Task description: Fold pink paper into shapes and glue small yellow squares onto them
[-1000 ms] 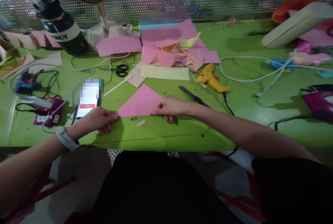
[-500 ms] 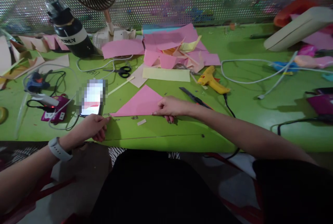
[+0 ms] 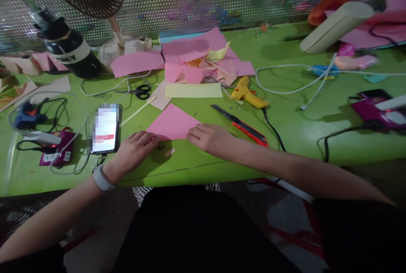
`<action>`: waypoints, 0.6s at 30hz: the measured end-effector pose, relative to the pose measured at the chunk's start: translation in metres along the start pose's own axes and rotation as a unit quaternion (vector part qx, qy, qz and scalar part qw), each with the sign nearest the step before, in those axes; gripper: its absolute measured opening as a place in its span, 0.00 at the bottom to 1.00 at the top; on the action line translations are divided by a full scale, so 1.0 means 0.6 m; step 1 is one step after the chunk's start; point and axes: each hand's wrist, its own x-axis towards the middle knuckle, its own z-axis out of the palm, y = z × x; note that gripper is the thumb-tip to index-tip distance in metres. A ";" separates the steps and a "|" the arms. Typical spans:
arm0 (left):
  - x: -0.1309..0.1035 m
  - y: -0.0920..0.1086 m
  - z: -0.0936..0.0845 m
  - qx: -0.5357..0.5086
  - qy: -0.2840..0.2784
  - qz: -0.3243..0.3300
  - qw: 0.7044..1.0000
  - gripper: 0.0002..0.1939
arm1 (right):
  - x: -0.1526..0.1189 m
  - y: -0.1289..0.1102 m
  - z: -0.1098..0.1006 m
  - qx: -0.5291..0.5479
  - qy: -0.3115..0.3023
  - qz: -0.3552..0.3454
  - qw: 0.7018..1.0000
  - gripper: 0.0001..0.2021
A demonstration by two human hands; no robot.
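A pink sheet of paper, folded into a triangle, lies flat on the green table with its long edge towards me. My left hand is closed at its left corner, fingers together over the paper. At the right corner my right hand is closed too, its fingertips pressing on the sheet near the long edge. Both corners are covered by my fingers. A small pale paper scrap lies just in front of the long edge. To the right of the sheet rests a red and black utility knife.
Behind the sheet are a pale yellow strip, black scissors and a heap of cut papers. A yellow glue gun lies to the right. On the left are a lit phone, a purple power socket and a dark bottle.
My left hand has moved right, from beside the paper onto its left corner. My right hand has shifted from a pinch to fingers laid over the right corner. The view has also shifted slightly.
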 end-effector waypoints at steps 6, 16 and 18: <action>0.003 -0.012 0.000 0.007 0.008 0.034 0.999 0.19 | 0.005 -0.005 0.010 -0.031 0.021 0.005 0.999 0.14; 0.004 -0.021 0.011 0.006 0.023 0.048 0.999 0.19 | 0.007 0.004 0.004 0.002 0.026 0.023 0.999 0.13; 0.006 -0.022 0.013 0.015 0.030 0.050 0.998 0.19 | 0.009 0.003 0.007 -0.003 0.041 0.031 0.999 0.13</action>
